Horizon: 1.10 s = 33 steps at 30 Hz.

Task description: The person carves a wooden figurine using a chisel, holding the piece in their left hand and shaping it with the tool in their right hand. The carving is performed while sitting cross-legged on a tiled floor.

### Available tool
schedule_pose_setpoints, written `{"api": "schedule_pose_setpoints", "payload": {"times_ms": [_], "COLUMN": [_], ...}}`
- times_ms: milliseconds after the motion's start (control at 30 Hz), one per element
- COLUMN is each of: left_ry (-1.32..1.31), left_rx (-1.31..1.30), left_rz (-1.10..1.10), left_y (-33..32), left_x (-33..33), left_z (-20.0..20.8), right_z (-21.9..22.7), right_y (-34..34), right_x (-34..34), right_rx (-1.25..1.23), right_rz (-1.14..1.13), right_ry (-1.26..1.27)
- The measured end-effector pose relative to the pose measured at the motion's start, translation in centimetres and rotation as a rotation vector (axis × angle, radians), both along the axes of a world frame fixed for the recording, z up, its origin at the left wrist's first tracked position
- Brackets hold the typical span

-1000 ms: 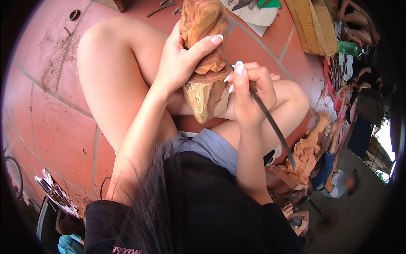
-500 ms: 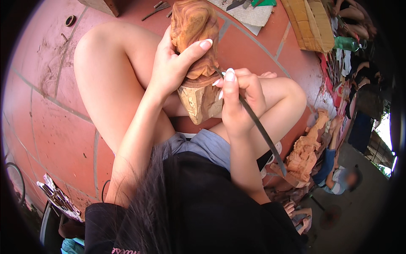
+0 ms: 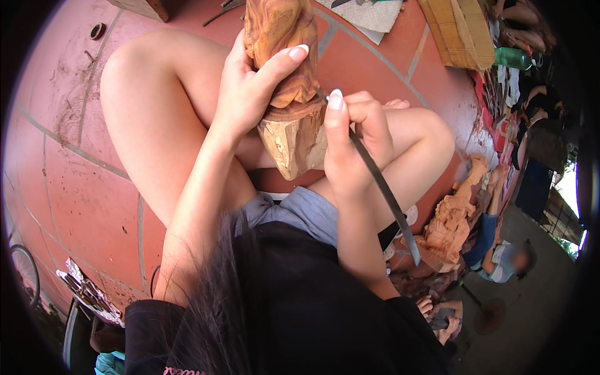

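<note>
My left hand is wrapped around the carved wooden piece between my bent knees, while my right hand — closed about a slim dark metal tool — has its upper end at the wood's right edge.

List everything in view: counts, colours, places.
Wood carving: one, orange-brown, top centre
Carving tool: one, dark grey, right of centre
Second carving: one, orange, right
Bottle: one, green, upper right
Cardboard: count unclear, brown, upper right
Sheeting: count unclear, white, top
Ring: one, dark, upper left
Thin rods: several, brownish, lower left
Floor tiles: many, reddish, underneath
Other people: several, mixed clothing, right
Left hand: one, white nail tip, on wood carving
Right hand: one, white nail tip, holding carving tool
</note>
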<state>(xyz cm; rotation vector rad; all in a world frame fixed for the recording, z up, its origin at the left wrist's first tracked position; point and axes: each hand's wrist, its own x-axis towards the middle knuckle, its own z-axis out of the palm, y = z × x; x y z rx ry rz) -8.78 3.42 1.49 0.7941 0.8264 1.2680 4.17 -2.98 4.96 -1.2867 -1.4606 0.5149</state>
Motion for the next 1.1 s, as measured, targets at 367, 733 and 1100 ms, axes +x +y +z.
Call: {"api": "schedule_pose_setpoints", "payload": {"times_ms": [367,733,1100], "left_ry": [0.007,-0.006,0.036], "left_rx": [-0.060,-0.009,-0.024], "left_rz": [-0.040,0.005,-0.017], "left_y": [0.3,-0.3,0.1], "left_x": [-0.4,-0.1,0.0], "left_z": [0.0,-0.6,-0.4], "right_z": [-0.2,-0.7,-0.1], "right_y": [-0.1,-2.3,-0.5], "right_x": [-0.4,-0.9,-0.7], "right_rx": [-0.027,-0.002,-0.046], "right_rz": [-0.015,-0.006,-0.024], "right_ry": [-0.003,0.052,0.279]}}
